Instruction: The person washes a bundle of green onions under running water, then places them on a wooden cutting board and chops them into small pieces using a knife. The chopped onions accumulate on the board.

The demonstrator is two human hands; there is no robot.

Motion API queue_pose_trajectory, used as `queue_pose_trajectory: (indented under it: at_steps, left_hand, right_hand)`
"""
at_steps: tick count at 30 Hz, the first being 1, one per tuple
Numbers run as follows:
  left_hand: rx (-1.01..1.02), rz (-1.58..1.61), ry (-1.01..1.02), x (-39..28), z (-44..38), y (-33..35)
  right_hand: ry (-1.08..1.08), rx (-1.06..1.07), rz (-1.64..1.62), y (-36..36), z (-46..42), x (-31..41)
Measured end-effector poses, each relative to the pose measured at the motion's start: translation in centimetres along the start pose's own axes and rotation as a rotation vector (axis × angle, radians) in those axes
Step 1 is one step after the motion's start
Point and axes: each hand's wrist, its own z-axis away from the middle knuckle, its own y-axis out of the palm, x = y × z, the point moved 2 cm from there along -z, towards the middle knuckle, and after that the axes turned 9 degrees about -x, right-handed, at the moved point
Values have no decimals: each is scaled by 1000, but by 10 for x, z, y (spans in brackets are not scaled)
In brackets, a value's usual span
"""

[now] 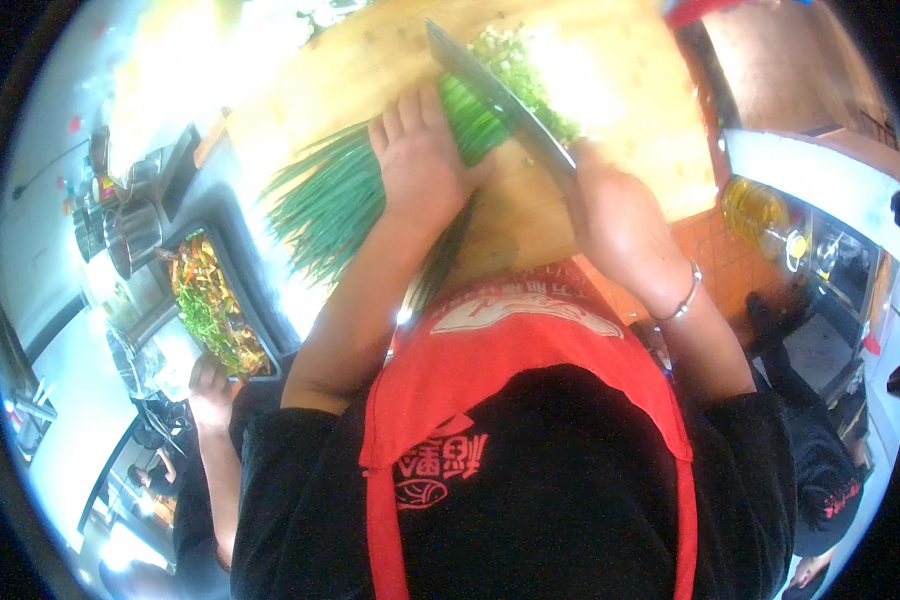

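Note:
A bunch of long green stalks, apparently scallions or chives (337, 199), lies across a wooden cutting board (637, 97). My left hand (424, 154) rests on the bunch, fingers slightly spread, pressing it near the cut end. The handle of a large kitchen knife is in my right hand (622, 217), which is closed around it. The knife's blade (495, 94) slants up and left over the edge of the bunch. Finely chopped green pieces (525, 75) are heaped just beyond the blade, partly behind it. Glare washes out part of the board.
Left of the board, a dark rectangular tray (247, 289) holds mixed food with shredded greens; a co-worker's hand (211, 382) is at its near end. Metal pots (131, 232) stand farther left. A bottle of yellow oil (757, 214) is at the right. Another person in black is behind at lower right.

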Motion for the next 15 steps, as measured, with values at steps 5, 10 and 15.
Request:
queue_pose_trajectory:
  at_steps: [5,10,15]
  left_hand:
    - [1,-11,7,-2,3,2]
    - [-7,-65,17,-2,4,2]
    - [-44,-24,14,-2,5,2]
  right_hand:
    - [40,107,62,26,-32,11]
    - [56,-15,-59,45,-38,-1]
    - [-24,-166,-244,45,-33,-22]
